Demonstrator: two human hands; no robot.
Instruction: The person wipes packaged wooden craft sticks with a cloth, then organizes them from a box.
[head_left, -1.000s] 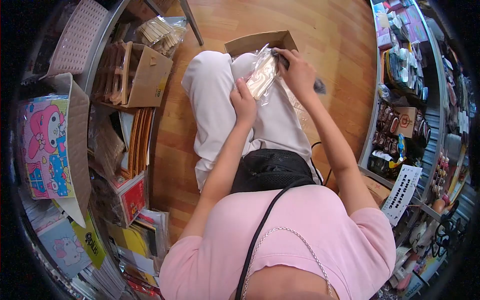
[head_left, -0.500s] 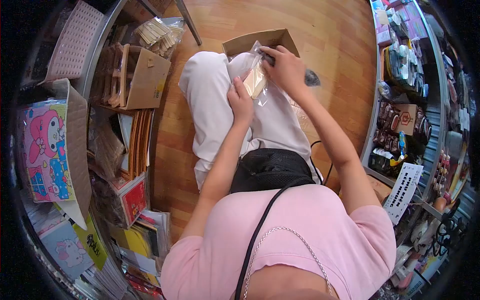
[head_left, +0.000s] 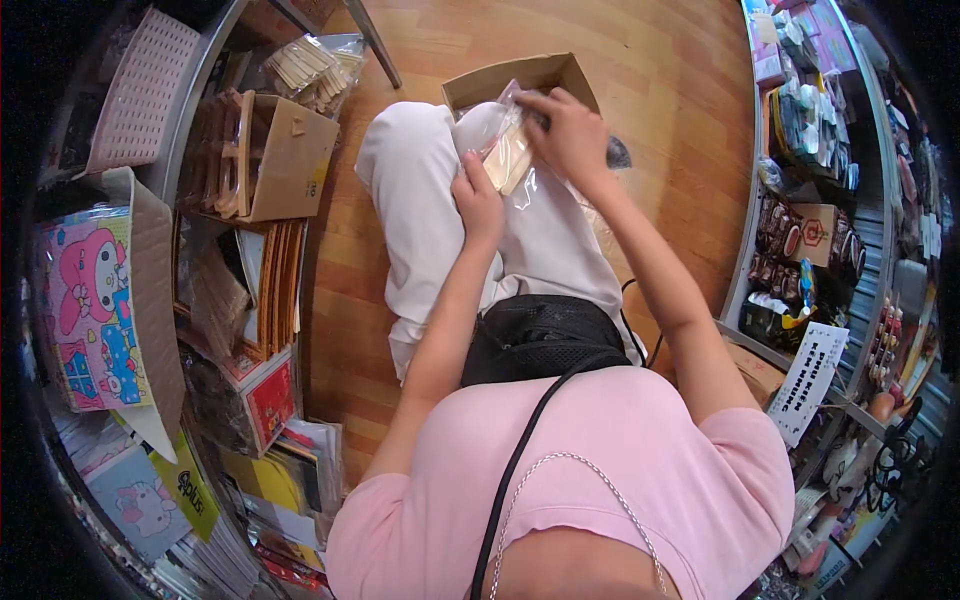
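Observation:
A clear plastic bag of flat, pale wooden pieces (head_left: 508, 160) is held over my lap, its loose upper end pointing away from me. My left hand (head_left: 478, 200) grips the bag's lower left side, thumb along its edge. At the upper right of the bag, my right hand (head_left: 572, 140) has its fingers bent onto the plastic near the open-looking end. Its fingertips are partly hidden, and I cannot make out whether they hold anything besides the plastic. Just beyond my knees is an open cardboard box (head_left: 585, 85), its inside mostly hidden.
On the left shelf are a bag of wooden sticks (head_left: 318, 72), a cardboard box (head_left: 290, 160) and a pink perforated basket (head_left: 150, 90). Packaged goods fill the right shelf (head_left: 800, 130). A dark object (head_left: 618, 153) lies on the wooden floor beside my right hand.
My right hand has shifted slightly along the bag's upper end, and the dark item seen at its fingers earlier no longer shows clearly. My left hand keeps its grip.

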